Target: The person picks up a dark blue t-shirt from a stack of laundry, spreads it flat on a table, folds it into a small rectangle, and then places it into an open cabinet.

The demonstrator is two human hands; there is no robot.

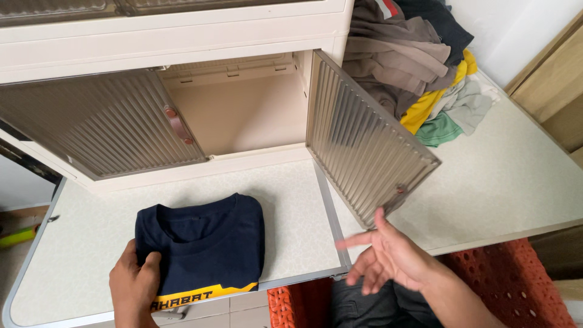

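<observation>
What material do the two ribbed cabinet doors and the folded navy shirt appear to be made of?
The ribbed doors look like translucent, glossy plastic: light glints along the grooves, though tinted glass is possible. The folded navy shirt, under the left hand, looks like soft matte knit cotton, with a ribbed collar and no shine.

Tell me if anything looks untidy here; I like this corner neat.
The heap of clothes beside the cabinet is loose and unfolded, spilling across the counter. The navy shirt under the left hand lies neatly folded.
</observation>
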